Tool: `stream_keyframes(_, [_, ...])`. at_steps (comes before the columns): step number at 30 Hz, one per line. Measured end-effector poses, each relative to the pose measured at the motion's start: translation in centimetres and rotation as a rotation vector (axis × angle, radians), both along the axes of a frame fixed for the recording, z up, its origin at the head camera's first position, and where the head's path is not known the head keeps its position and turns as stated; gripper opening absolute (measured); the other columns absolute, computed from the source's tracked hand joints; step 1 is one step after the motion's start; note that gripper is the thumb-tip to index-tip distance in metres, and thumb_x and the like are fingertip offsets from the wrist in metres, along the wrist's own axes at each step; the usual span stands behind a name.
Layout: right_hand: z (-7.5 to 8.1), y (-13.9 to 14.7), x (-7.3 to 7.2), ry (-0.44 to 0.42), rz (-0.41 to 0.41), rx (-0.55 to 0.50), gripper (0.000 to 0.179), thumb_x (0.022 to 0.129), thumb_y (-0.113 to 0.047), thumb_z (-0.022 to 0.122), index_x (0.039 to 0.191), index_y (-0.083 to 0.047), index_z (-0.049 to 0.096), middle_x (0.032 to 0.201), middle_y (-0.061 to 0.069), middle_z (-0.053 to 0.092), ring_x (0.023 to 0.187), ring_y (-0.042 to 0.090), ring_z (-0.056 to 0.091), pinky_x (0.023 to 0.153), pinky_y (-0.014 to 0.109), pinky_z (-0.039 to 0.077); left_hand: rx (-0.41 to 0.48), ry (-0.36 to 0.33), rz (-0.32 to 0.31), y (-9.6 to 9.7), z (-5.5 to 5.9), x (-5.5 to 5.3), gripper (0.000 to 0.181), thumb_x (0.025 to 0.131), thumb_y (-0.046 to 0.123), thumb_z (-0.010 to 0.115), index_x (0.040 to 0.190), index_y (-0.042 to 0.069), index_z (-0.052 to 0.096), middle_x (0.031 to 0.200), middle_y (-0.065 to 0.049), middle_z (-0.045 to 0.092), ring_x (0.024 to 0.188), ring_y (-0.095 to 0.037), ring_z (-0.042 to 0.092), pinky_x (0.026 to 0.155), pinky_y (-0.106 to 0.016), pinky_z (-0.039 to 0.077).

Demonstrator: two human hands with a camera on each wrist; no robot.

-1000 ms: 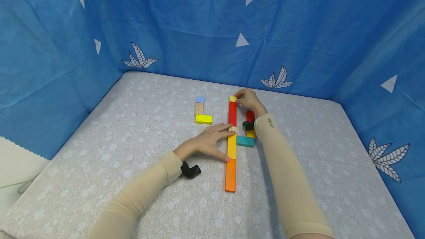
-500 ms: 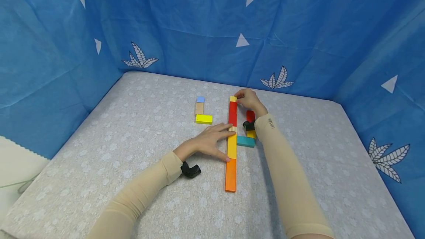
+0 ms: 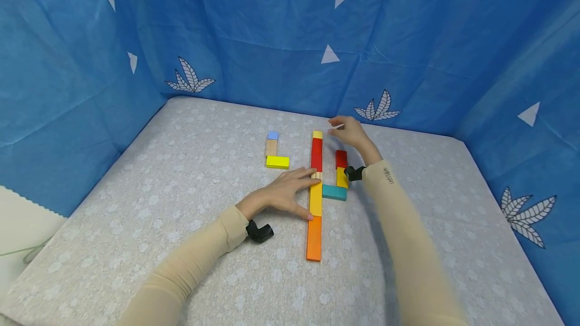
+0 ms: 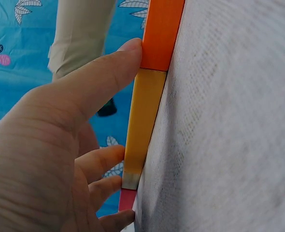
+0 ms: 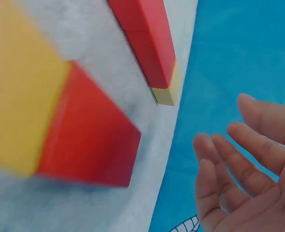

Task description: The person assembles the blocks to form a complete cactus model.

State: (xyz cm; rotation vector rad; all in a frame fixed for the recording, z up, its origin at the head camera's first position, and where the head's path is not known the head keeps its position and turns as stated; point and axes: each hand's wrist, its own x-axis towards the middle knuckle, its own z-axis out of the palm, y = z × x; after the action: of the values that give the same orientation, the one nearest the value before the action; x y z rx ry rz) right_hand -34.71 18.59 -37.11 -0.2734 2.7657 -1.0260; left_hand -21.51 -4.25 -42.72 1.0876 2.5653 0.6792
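Observation:
A long straight row of wooden blocks runs away from me: an orange block (image 3: 314, 238) nearest, then an amber block (image 3: 315, 197), a small plain wood piece, red blocks (image 3: 316, 154) and a pale yellow block (image 3: 317, 134) at the far end. My left hand (image 3: 287, 191) rests along the row's left side, thumb by the orange-amber joint and spread fingertips farther up, as the left wrist view also shows. Right of the far end, my right hand (image 3: 351, 132) hovers apart from the blocks, its fingers loosely bent around nothing in the right wrist view.
Right of the row, a teal block (image 3: 334, 192) abuts it, with a yellow block (image 3: 342, 177) and a red block (image 3: 341, 159) beyond. To the left lie a bright yellow block (image 3: 277, 162), a tan block (image 3: 272, 148) and a blue block (image 3: 273, 135). A blue curtain (image 3: 281, 79) hangs behind.
My right hand has let go of the pale yellow block and moved away to the right and slightly up. My left hand and the blocks stay where they were.

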Motion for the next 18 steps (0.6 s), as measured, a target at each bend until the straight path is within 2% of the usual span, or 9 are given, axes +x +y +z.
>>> stream_keyframes(5, [-0.4, 1.6, 1.9, 0.04, -0.061, -0.07, 0.051, 0.097, -0.025, 0.061, 0.144, -0.01, 0.047, 0.146, 0.012, 0.048, 0.128, 0.032, 0.048, 0.104, 0.05, 0.046, -0.013, -0.002, 0.004, 0.1, -0.1, 0.0, 0.095, 0.074, 0.06, 0.075, 0.153, 0.024, 0.036, 0.165, 0.0, 0.015, 0.152, -0.028, 0.012, 0.121, -0.053, 0.013])
stream_keyframes(8, [-0.7, 2.8, 3.2, 0.103, -0.078, -0.115, 0.053, 0.096, -0.028, 0.063, 0.145, -0.013, 0.047, 0.147, 0.012, 0.047, 0.13, 0.033, 0.047, 0.105, 0.052, 0.044, -0.018, -0.007, 0.013, 0.1, -0.2, 0.0, 0.096, 0.073, 0.061, 0.074, 0.153, 0.025, 0.035, 0.165, 0.001, 0.014, 0.152, -0.027, 0.012, 0.121, -0.053, 0.012])
stream_keyframes(12, [-1.0, 4.0, 4.8, 0.173, -0.071, -0.165, 0.054, 0.095, -0.027, 0.064, 0.144, -0.01, 0.048, 0.147, 0.015, 0.047, 0.131, 0.035, 0.047, 0.109, 0.054, 0.039, -0.022, -0.007, 0.02, 0.2, -0.2, 0.0, 0.096, 0.073, 0.062, 0.074, 0.153, 0.026, 0.034, 0.165, 0.002, 0.013, 0.152, -0.026, 0.012, 0.121, -0.052, 0.012])
stream_keyframes(18, [-1.4, 5.1, 7.3, 0.218, -0.018, -0.216, 0.051, 0.094, -0.023, 0.066, 0.14, -0.006, 0.052, 0.144, 0.017, 0.048, 0.13, 0.037, 0.046, 0.11, 0.056, 0.037, -0.016, -0.006, 0.016, 0.2, -0.1, 0.0, 0.096, 0.073, 0.061, 0.075, 0.153, 0.025, 0.035, 0.165, 0.0, 0.014, 0.152, -0.028, 0.012, 0.121, -0.052, 0.012])
